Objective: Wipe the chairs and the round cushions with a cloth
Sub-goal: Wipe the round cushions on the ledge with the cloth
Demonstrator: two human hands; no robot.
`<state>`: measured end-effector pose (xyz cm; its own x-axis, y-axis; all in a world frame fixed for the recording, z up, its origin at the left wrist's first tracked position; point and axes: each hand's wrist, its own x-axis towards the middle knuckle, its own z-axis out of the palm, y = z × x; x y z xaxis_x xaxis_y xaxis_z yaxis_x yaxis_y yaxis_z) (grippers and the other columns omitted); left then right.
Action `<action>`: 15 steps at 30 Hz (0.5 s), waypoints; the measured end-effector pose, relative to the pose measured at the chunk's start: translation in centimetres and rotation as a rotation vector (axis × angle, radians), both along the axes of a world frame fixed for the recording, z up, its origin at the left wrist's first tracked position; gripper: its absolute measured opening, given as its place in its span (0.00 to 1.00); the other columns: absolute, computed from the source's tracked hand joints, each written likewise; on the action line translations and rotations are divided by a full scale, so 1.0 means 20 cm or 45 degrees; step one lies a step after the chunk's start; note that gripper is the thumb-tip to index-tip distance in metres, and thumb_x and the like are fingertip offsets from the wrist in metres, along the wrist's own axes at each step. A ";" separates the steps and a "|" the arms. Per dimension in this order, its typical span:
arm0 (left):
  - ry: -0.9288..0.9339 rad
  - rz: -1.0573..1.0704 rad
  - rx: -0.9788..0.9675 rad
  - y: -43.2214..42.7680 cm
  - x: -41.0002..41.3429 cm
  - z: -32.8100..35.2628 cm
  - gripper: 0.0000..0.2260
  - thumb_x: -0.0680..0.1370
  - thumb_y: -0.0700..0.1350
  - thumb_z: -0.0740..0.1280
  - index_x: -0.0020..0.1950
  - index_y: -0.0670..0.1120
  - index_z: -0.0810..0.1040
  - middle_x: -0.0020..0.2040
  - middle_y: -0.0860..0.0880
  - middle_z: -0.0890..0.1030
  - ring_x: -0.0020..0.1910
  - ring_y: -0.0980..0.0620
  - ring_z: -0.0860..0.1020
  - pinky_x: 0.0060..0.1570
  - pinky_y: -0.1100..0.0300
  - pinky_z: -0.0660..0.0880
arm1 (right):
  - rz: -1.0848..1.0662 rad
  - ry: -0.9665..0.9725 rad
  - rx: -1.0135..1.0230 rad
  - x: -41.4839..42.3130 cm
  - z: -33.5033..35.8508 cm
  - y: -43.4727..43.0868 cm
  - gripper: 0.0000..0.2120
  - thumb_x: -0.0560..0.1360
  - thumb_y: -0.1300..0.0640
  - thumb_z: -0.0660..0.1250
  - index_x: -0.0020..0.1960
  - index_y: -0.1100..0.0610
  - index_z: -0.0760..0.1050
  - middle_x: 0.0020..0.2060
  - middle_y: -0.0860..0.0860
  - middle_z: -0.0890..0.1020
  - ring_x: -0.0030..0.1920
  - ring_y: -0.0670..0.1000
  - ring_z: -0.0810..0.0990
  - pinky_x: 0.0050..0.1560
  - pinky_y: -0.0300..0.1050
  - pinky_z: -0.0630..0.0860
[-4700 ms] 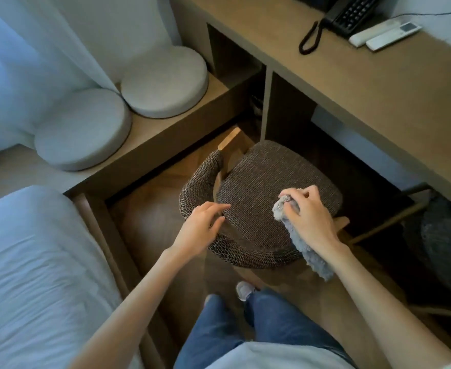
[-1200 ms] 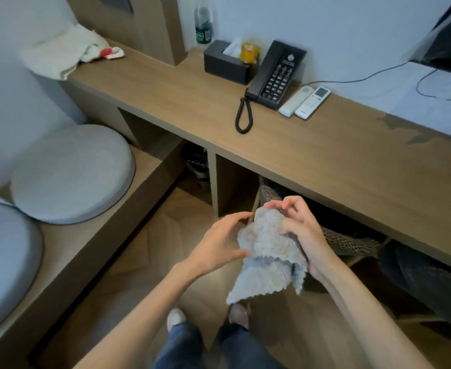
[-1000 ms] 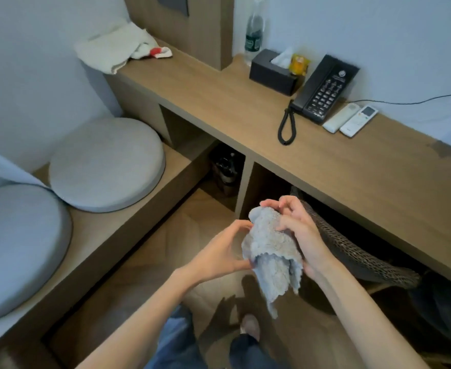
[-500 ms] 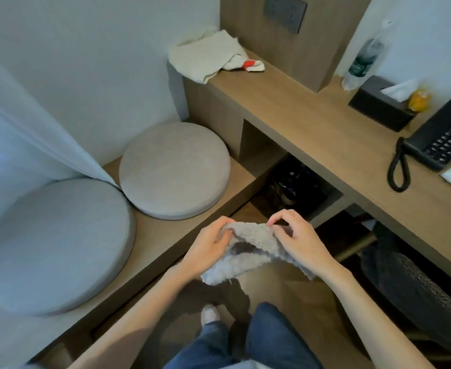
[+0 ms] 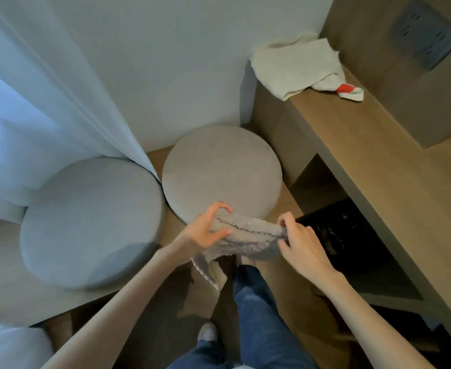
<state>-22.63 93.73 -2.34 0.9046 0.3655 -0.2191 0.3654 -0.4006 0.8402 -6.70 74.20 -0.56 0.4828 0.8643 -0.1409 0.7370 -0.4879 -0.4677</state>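
Head view. Grey nubbly cloth, stretched at centre between left hand and right hand, each gripping one end, a corner dangling. Round cushion at 12 o'clock of it; second cushion at 9 o'clock; curtain hem between them. Cream towel on desk, 1 o'clock. Under-desk compartment holds a dark object, unidentifiable.

Left cushion beside right cushion on platform; desk right, towel on it; curtain seemingly touching cushions.
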 end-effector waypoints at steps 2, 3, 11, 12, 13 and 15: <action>0.065 0.101 -0.008 0.11 0.06 -0.05 0.13 0.79 0.44 0.66 0.51 0.62 0.67 0.43 0.59 0.75 0.42 0.63 0.77 0.41 0.72 0.72 | 0.014 0.117 -0.035 0.16 -0.04 0.09 0.13 0.77 0.60 0.64 0.51 0.48 0.61 0.41 0.44 0.77 0.35 0.38 0.75 0.29 0.30 0.67; 0.082 0.144 0.007 0.15 0.10 -0.07 0.12 0.79 0.44 0.65 0.51 0.61 0.68 0.41 0.58 0.75 0.40 0.59 0.76 0.41 0.69 0.72 | 0.021 0.177 -0.053 0.24 -0.06 0.14 0.12 0.78 0.60 0.64 0.50 0.48 0.62 0.40 0.44 0.77 0.34 0.38 0.75 0.27 0.31 0.68; 0.365 0.258 0.103 0.47 0.28 -0.22 0.13 0.78 0.39 0.64 0.56 0.54 0.65 0.47 0.53 0.77 0.40 0.54 0.78 0.37 0.65 0.75 | 0.030 0.493 -0.143 0.70 -0.26 0.61 0.04 0.81 0.61 0.56 0.49 0.55 0.68 0.43 0.48 0.76 0.44 0.45 0.77 0.38 0.35 0.72; 0.420 0.257 0.135 0.52 0.31 -0.25 0.12 0.78 0.38 0.63 0.56 0.52 0.65 0.49 0.50 0.78 0.41 0.52 0.77 0.38 0.62 0.73 | 0.037 0.503 -0.178 0.74 -0.30 0.68 0.04 0.81 0.60 0.55 0.49 0.56 0.68 0.43 0.48 0.76 0.44 0.46 0.76 0.37 0.34 0.71; 0.462 0.269 0.153 0.56 0.34 -0.27 0.11 0.79 0.38 0.61 0.58 0.50 0.65 0.51 0.47 0.79 0.43 0.50 0.77 0.39 0.60 0.72 | 0.051 0.504 -0.209 0.78 -0.33 0.74 0.05 0.81 0.60 0.56 0.49 0.56 0.69 0.43 0.49 0.76 0.43 0.46 0.76 0.36 0.34 0.69; 0.482 0.332 0.166 0.66 0.42 -0.32 0.12 0.79 0.35 0.59 0.61 0.46 0.68 0.55 0.45 0.79 0.47 0.45 0.77 0.43 0.57 0.71 | 0.085 0.491 -0.234 0.86 -0.37 0.87 0.04 0.80 0.60 0.57 0.48 0.58 0.69 0.41 0.51 0.74 0.40 0.48 0.73 0.35 0.36 0.66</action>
